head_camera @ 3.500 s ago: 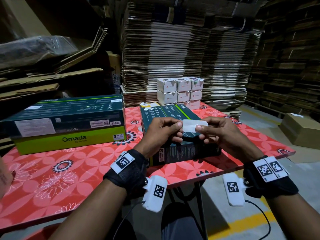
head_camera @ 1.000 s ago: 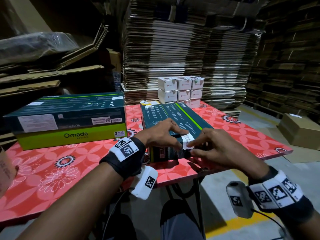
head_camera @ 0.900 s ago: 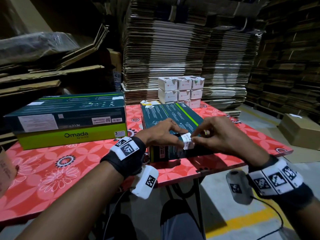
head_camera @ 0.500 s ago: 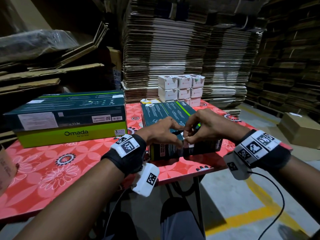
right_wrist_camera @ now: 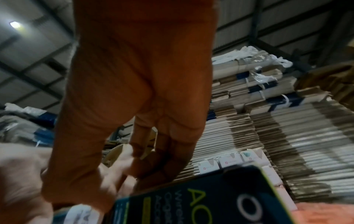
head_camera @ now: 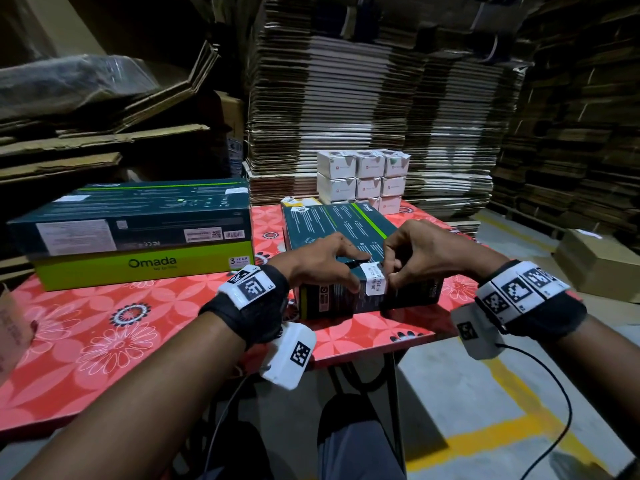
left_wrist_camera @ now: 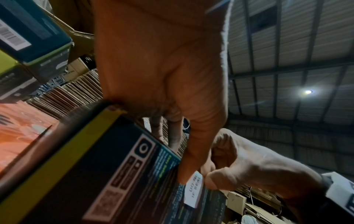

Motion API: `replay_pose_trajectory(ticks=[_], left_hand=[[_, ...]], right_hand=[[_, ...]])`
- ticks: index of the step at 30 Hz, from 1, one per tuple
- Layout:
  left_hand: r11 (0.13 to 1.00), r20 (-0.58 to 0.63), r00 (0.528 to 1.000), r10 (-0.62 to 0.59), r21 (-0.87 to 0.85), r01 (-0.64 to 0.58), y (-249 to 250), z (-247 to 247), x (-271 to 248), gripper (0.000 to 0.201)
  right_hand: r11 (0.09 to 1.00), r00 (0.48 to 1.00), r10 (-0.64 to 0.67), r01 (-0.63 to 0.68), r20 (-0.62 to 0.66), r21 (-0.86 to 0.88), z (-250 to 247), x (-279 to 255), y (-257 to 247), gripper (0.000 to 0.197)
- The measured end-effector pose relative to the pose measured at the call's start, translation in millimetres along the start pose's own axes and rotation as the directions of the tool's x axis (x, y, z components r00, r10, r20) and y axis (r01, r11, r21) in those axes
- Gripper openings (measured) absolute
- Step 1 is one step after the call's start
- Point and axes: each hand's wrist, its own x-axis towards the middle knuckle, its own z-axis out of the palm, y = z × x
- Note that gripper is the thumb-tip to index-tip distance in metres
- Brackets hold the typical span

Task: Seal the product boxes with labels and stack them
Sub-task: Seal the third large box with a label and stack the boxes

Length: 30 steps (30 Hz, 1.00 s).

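Sealed box: a dark teal rectangular cardboard product box (head_camera: 341, 237) with a lime-green stripe lies flat at the near edge of the table, its short end face toward the person.
Label: a white paper seal label with dark print (head_camera: 374, 284) wraps over the box's near top edge, part on the top face and part down the end face; in the left wrist view the label (left_wrist_camera: 193, 191) lies flat on the end face.
Left hand: the left hand (head_camera: 320, 259) rests on the box's near end, forefinger stretched across the top toward the label, thumb on the end face just left of it; its fingers press and are not wrapped around anything.
Right hand: the right hand (head_camera: 420, 252) sits just right of the label, fingers curled, thumb tip against the label's right edge on the end face. I cannot tell whether it pinches the label or only presses it.
Table: a table covered in red cloth with a white and black flower pattern (head_camera: 104, 341).
Stack: two large dark teal and lime-green product boxes, the lower marked "Omada" (head_camera: 138, 237), stand one on the other toward the left far edge, well apart from the hands.
Small boxes: small white square cartons (head_camera: 362, 178) are stacked in rows at the far edge, behind the sealed box.
Background: tall piles of flattened brown corrugated cardboard (head_camera: 346, 98) beyond the table.
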Motion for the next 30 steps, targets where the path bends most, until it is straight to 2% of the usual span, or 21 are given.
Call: replay_pose_trajectory(ticks=[4,7,11,16,21,23,27,30], left_hand=[[1.000,0.008,1.000,-0.007,-0.019,0.007,3.0,-0.5,-0.9,0.053],[0.999,0.014,1.000,0.014,-0.050,-0.014,6.2,-0.8,-2.8,0.050],[0.996,0.010,1.000,0.013,-0.090,-0.012,7.8,-2.1,-7.9,0.061],[0.997,0.018,1.000,-0.002,-0.076,0.003,4.8,-2.7,-10.6,0.070],[0.997,0.000,1.000,-0.009,-0.074,0.009,4.7,-1.0,-12.3,0.070],[0.997,0.001,1.000,-0.007,-0.075,0.007,4.8,-1.7,-12.4,0.071],[0.996,0.007,1.000,-0.005,-0.090,0.005,8.3,-2.7,-13.5,0.072],[0.995,-0.001,1.000,0.012,-0.094,-0.012,9.5,-2.9,-15.0,0.069]], right_hand=[[0.999,0.998,-0.043,0.043,-0.054,-0.004,7.1,6.9,-7.6,0.025],[0.999,0.996,-0.050,0.049,-0.074,-0.018,12.2,10.1,-11.4,0.019],[0.999,0.999,-0.024,0.025,-0.021,0.041,7.1,11.5,-10.0,0.014],[0.984,0.998,0.020,-0.029,0.051,0.174,2.1,5.4,-0.6,0.021],[0.987,0.994,0.004,-0.022,0.111,0.162,-2.5,2.8,3.8,0.031],[0.989,0.997,-0.010,-0.002,0.081,0.148,-0.5,2.6,3.3,0.028],[0.999,0.995,-0.036,0.035,-0.098,-0.005,8.4,5.1,0.1,0.026],[0.997,0.985,-0.070,0.062,-0.159,-0.054,13.5,5.5,-4.3,0.025]])
